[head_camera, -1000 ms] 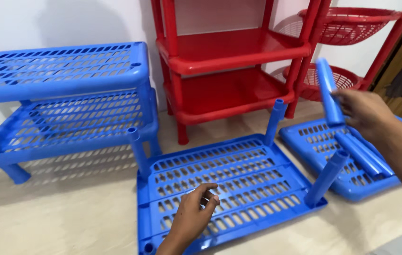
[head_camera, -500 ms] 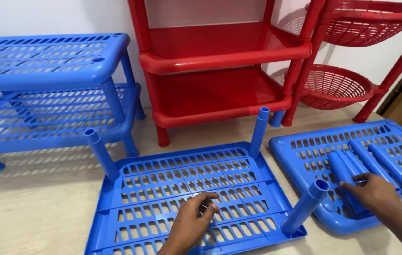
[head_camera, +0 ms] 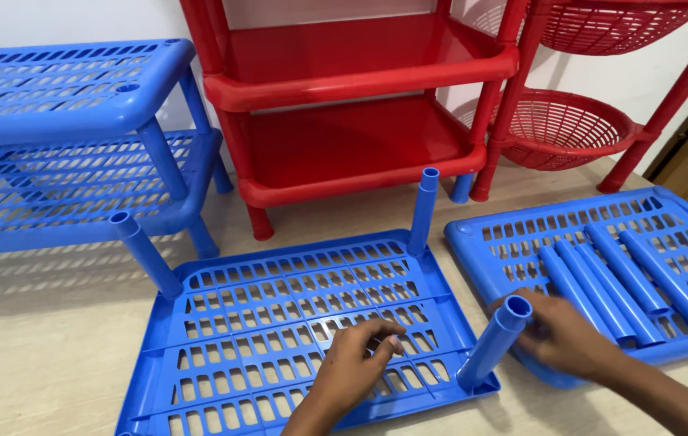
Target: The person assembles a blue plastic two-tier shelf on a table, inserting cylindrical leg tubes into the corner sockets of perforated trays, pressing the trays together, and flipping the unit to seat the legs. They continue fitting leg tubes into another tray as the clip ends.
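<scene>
Left hand [head_camera: 356, 363] rests fingers-curled, holding nothing, on the slotted blue plastic shelf panel [head_camera: 279, 323]; right hand [head_camera: 562, 335], grip unclear, lies just right of its tilted blue plastic corner tube [head_camera: 493, 343].

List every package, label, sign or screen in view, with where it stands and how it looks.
None in view: no package, label, sign or screen shows.
Only bare plastic: a blue slotted shelf panel under the left hand, a second blue panel with loose blue tubes by the right hand, a red rack behind.
</scene>
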